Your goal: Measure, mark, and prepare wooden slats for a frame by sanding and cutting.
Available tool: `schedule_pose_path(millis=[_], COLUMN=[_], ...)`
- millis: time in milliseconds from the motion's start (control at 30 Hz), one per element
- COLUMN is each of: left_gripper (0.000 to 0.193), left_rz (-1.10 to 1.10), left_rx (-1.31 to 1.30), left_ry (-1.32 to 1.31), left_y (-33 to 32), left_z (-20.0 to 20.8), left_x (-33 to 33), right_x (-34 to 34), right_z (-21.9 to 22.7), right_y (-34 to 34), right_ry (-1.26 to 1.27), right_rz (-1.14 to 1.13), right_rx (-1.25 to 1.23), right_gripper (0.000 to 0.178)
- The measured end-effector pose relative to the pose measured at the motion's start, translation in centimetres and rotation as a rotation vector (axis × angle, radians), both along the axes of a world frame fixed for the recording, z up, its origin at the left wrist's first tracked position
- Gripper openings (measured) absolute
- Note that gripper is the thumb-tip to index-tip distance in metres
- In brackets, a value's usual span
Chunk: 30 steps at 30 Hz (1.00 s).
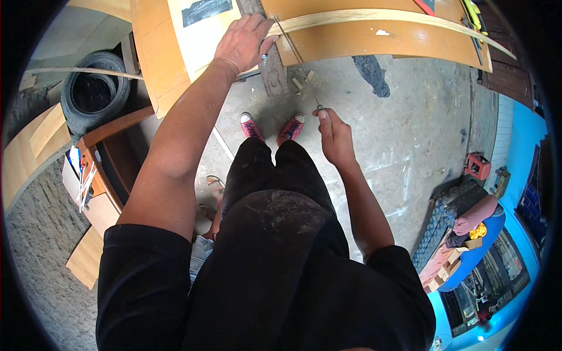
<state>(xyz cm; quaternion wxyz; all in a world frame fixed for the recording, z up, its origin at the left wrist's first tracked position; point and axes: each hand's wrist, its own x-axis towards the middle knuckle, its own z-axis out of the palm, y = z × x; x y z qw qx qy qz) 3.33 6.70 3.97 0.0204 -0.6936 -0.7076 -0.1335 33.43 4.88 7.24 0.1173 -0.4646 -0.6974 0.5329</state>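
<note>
My left hand (244,42) holds down the left end of a long, pale wooden strip (351,16), its fingers bent over the wood. The strip lies across the orange-brown tabletop (333,44). In my right hand (336,137) is the handle of a thin saw, most likely a handsaw seen edge-on. Its narrow blade (295,51) slants up and away, crossing the strip just right of my left hand. A worn grey plank (273,73) juts out from the table below my left hand.
Small wood offcuts (298,83) and a dark rag (372,76) lie on the concrete floor. Tires (120,96) and a wooden cabinet frame (117,126) stand left. Another person's sandalled foot (215,183) is close on my left. A red crate (478,166) sits right.
</note>
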Motion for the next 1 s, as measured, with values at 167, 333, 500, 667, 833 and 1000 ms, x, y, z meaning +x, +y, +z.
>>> schedule_pose_path(millis=[167,333,500,667,833,1000], left_gripper=[0.040,0.040,0.039,0.040,0.040,0.040], left_rz=[-0.007,0.012,-0.010,0.009,-0.003,0.016], left_rx=[-0.018,-0.048,-0.045,-0.079,-0.068,-0.122], left_ry=[0.040,0.041,-0.006,-0.062,-0.082,-0.076], left_y=[0.1,0.1,1.4,0.2,0.0,-0.2], left_z=[-0.1,-0.1,0.6,0.5,0.3,0.9], left_x=[0.6,-0.4,-0.3,-0.7,0.7,0.8], right_x=[-2.9,-4.8,-0.8,-2.9,-5.0,-4.6], right_z=[-2.2,-4.6,-3.3,-2.8,-5.3,-4.9], right_y=[2.3,1.9,0.2,1.0,2.8,2.3], right_ry=[-0.107,-0.049,0.001,-0.144,-0.076,-0.033], right_rz=[0.058,0.016,-0.017,0.028,0.042,0.047], right_rx=[0.123,0.167,0.129,0.085,0.261,0.231], right_gripper=[0.034,0.036,0.034,0.035,0.038,0.037])
